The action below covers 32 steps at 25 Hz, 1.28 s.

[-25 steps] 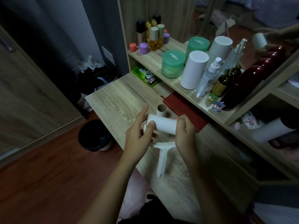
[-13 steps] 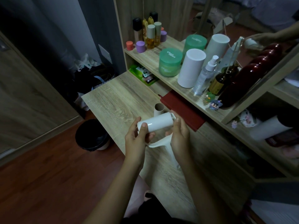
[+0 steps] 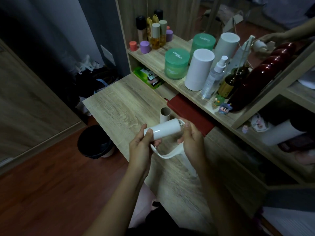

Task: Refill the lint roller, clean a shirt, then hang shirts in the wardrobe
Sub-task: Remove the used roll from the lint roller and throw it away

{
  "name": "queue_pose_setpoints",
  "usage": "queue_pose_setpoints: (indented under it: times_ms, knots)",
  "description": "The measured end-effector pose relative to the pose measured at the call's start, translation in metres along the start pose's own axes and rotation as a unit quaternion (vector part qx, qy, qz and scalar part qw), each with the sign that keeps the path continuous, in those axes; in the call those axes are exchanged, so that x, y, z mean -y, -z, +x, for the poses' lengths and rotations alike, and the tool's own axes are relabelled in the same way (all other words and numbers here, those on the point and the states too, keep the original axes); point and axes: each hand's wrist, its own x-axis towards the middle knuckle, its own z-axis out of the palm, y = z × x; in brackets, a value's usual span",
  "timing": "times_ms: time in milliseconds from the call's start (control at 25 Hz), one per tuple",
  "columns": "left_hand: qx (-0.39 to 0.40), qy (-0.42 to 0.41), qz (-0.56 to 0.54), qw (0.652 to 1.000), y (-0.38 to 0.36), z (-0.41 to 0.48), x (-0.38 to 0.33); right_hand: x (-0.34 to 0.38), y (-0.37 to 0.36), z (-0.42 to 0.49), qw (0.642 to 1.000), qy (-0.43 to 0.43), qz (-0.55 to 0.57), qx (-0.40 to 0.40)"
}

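I hold a white lint roller over the wooden desk (image 3: 119, 108). Its white refill roll (image 3: 164, 129) lies almost level between my hands. My left hand (image 3: 141, 147) grips the roll's left end, thumb on top. My right hand (image 3: 191, 142) holds the roller's right end and its white frame (image 3: 168, 155), which curves under the roll; the handle runs down behind my right wrist. An empty cardboard core (image 3: 165, 114) stands upright on the desk just behind the roll. No shirt is in view.
A red notebook (image 3: 192, 113) lies at the desk's back edge. The shelf (image 3: 153, 57) above carries green jars (image 3: 176, 63), a white cylinder (image 3: 198, 69), a spray bottle (image 3: 214, 77) and small bottles. A black bin (image 3: 94, 142) stands on the floor at left.
The roller has been lifted off the desk and tipped so its frame sits under the roll. The roll has slid to the right along the frame, and my hands have shifted to its two ends.
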Motion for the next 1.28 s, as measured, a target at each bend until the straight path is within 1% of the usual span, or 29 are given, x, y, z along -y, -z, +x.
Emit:
queue_pose_setpoints:
  times_ms: [120,200,280,360,440,560,680,760,800,840,880,920,960,1000,1040,1080,1120,1160,1200,1280]
  knots:
    - [-0.006,0.017,-0.020,1.000,0.001,-0.001,0.005,-0.003,0.000,0.000,1.000,-0.002,0.012,-0.004]
    - [-0.025,0.019,-0.048,0.998,0.003,0.001,0.005,-0.010,0.002,0.001,0.999,-0.017,0.039,-0.018]
    - [-0.050,0.022,-0.085,0.995,0.008,0.006,0.004,-0.023,0.006,0.002,0.999,-0.032,0.025,-0.023]
    - [-0.074,0.025,-0.105,0.991,0.014,0.009,0.004,-0.041,0.008,0.002,0.997,-0.069,-0.037,0.003]
    - [-0.086,0.028,-0.110,0.990,0.017,0.011,0.006,-0.064,0.006,0.003,0.990,-0.083,-0.107,0.024]
    - [-0.087,0.036,-0.108,0.990,0.018,0.010,0.009,-0.093,-0.001,0.006,0.981,-0.056,-0.186,-0.013]
    - [-0.091,0.038,-0.105,0.990,0.018,0.010,0.009,-0.106,-0.005,0.010,0.967,-0.039,-0.253,-0.012]
    - [-0.089,0.038,-0.103,0.990,0.019,0.010,0.009,-0.115,-0.006,0.010,0.945,-0.029,-0.326,-0.001]
    - [-0.086,0.037,-0.103,0.990,0.019,0.009,0.009,-0.119,-0.006,0.010,0.928,-0.023,-0.372,0.004]
    - [-0.083,0.038,-0.101,0.991,0.019,0.009,0.010,-0.119,-0.005,0.010,0.911,-0.013,-0.412,0.000]
    - [-0.083,0.039,-0.100,0.991,0.020,0.008,0.010,-0.117,-0.003,0.011,0.903,-0.002,-0.429,-0.012]
    - [-0.083,0.040,-0.097,0.991,0.020,0.008,0.010,-0.109,-0.001,0.012,0.906,0.016,-0.421,-0.026]
    - [-0.082,0.041,-0.092,0.992,0.020,0.008,0.009,-0.099,-0.001,0.013,0.926,0.035,-0.375,-0.033]
    - [-0.079,0.041,-0.084,0.992,0.021,0.009,0.009,-0.084,-0.001,0.015,0.955,0.040,-0.293,-0.020]
    - [-0.073,0.041,-0.076,0.994,0.020,0.009,0.009,-0.069,-0.003,0.018,0.981,0.017,-0.192,0.023]
    - [-0.065,0.042,-0.066,0.995,0.020,0.010,0.010,-0.054,-0.005,0.019,0.993,-0.023,-0.085,0.085]
    - [-0.058,0.041,-0.057,0.996,0.020,0.010,0.012,-0.042,-0.007,0.019,0.988,-0.064,0.009,0.144]
    - [-0.053,0.037,-0.046,0.997,0.022,0.010,0.014,-0.034,-0.008,0.018,0.976,-0.096,0.068,0.182]
    - [-0.051,0.029,-0.035,0.998,0.023,0.010,0.015,-0.028,-0.008,0.018,0.969,-0.104,0.091,0.204]
    - [-0.050,0.011,-0.013,0.999,0.029,0.011,0.016,-0.022,-0.004,0.017,0.972,-0.082,0.060,0.210]
